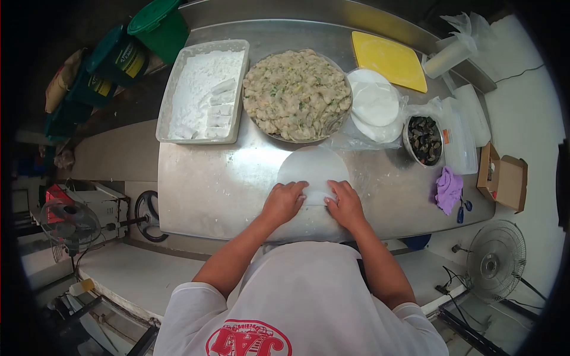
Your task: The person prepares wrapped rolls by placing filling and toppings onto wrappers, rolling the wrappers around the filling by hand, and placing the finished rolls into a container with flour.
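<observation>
A thin round translucent wrapper point(312, 163) lies flat on the metal table in front of me, its near edge folded over. At the left end of that fold, the curled fingers of my left hand point(285, 203) pinch the wrapper. My right hand point(346, 204) grips the fold's other end, thumb and fingers bent. What lies inside the fold, if anything, is hidden. Just beyond stands a big round bowl heaped with a pale minced filling point(297, 95) flecked with green. A stack of white round wrappers point(375, 101) rests on plastic to its right.
At left, a tray point(163, 118) holds white powder and several coated rolls point(219, 113). Rightward are a yellow board point(389, 59), a bowl of dark pieces point(424, 139), a purple cloth point(449, 190), blue-handled scissors point(462, 212) and an open cardboard box point(503, 177).
</observation>
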`<move>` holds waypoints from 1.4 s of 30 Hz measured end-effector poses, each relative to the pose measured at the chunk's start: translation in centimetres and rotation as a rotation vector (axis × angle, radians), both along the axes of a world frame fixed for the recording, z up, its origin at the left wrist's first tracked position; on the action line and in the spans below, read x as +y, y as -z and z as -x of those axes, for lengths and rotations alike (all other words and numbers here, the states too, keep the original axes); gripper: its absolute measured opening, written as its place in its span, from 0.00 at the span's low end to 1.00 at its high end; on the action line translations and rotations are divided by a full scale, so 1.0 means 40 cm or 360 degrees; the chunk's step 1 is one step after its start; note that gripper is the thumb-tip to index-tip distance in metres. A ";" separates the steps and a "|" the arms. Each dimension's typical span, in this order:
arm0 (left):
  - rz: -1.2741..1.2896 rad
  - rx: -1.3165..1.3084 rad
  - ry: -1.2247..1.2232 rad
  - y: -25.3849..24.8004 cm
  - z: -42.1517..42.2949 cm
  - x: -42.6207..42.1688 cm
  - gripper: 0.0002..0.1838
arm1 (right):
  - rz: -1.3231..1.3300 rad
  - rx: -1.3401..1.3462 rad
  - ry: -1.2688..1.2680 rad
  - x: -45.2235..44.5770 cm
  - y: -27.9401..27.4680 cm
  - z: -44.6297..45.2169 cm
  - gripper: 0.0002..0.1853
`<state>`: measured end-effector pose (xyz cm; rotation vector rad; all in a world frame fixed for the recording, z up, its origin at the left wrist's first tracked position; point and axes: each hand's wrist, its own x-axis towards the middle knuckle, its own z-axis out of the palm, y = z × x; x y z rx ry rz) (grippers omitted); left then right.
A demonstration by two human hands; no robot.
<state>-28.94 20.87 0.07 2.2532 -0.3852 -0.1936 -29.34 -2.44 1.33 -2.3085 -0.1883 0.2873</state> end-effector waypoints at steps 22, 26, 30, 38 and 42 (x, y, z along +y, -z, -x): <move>-0.0100 -0.0252 0.0051 0.028 0.032 -0.073 0.07 | 0.0246 -0.0862 -0.0171 0.048 -0.121 -0.202 0.29; -0.0176 -0.0230 0.0038 0.025 0.044 -0.074 0.13 | 0.0588 -0.0898 -0.0276 0.147 -0.162 -0.361 0.32; -0.0199 -0.0266 0.0001 0.034 0.043 -0.078 0.17 | 0.0841 -0.0596 -0.0533 0.204 -0.169 -0.415 0.28; -0.0162 -0.0285 0.0025 0.039 0.038 -0.073 0.16 | 0.0632 -0.0311 -0.0781 0.156 -0.186 -0.406 0.25; -0.0100 -0.0299 0.0021 0.038 0.037 -0.067 0.15 | 0.0365 -0.0530 -0.0380 0.130 -0.180 -0.390 0.31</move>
